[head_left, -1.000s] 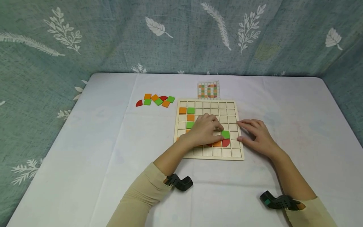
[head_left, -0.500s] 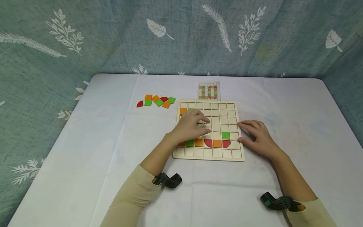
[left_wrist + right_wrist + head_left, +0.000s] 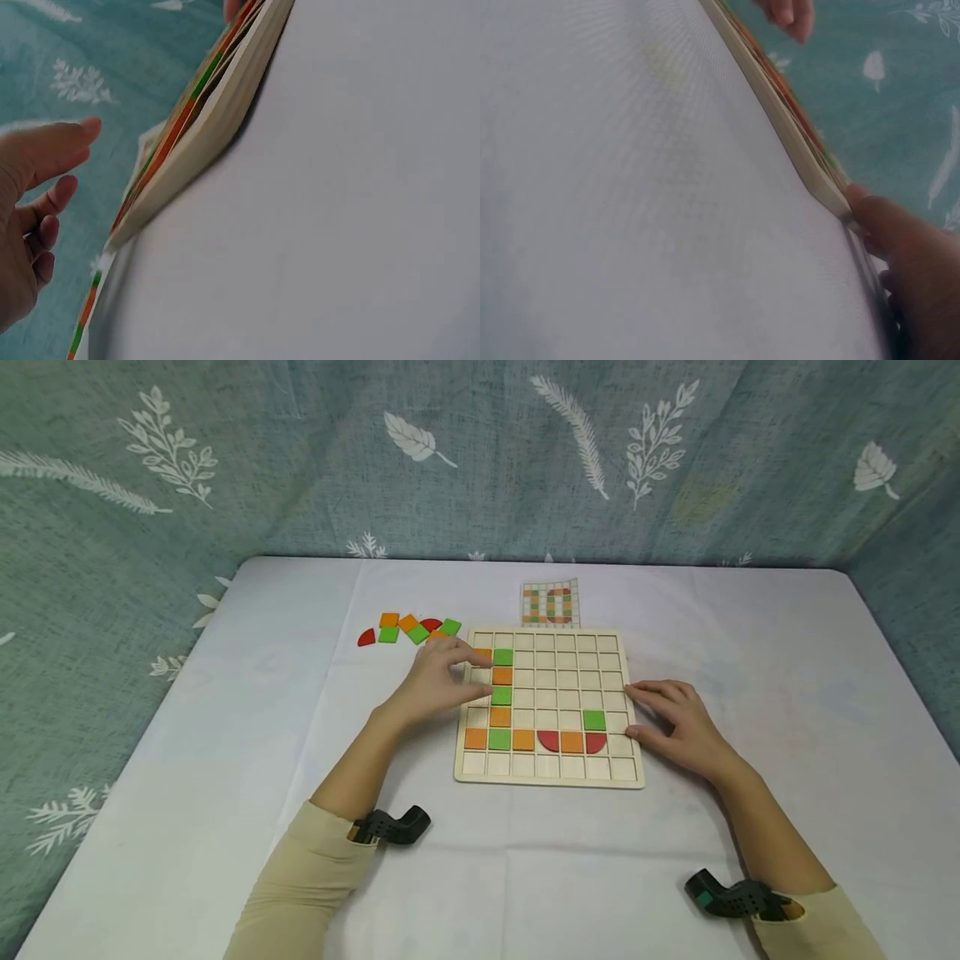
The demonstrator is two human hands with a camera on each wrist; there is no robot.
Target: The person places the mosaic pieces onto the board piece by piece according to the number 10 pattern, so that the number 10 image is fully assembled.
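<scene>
The square, pale wooden grid board [image 3: 547, 678] lay flat on the white cloth-covered tabletop [image 3: 225, 760], its near edge almost parallel to the tabletop's far edge; its sides looked nearly equal, so no long axis stood out. Its corners were rounded and thin ridges parted the shallow cells. Flat, smooth-looking tiles in orange and green alternated down the second column from the left, and a row of square tiles [image 3: 523, 740] ran left to right below, one cell row short of the near edge. In that row sat two red quarter-circle tiles [image 3: 548, 742], straight sides facing away from the person, curves facing near and outward from each other. The person's left hand [image 3: 433, 679] was empty, thumb and fingers spread apart by the board's left side; the right hand [image 3: 681, 721] grasped nothing, its relaxed thumb and fingers touching the board's right edge. Beyond the left hand, loose red, orange and green tiles [image 3: 387, 635] lay at mixed angles, partly hidden by it. A small, slightly curled printed grid card [image 3: 550, 603] lay at the board's far edge. Behind hung a woven-looking blue-green curtain [image 3: 480, 468] with white leaf motifs
</scene>
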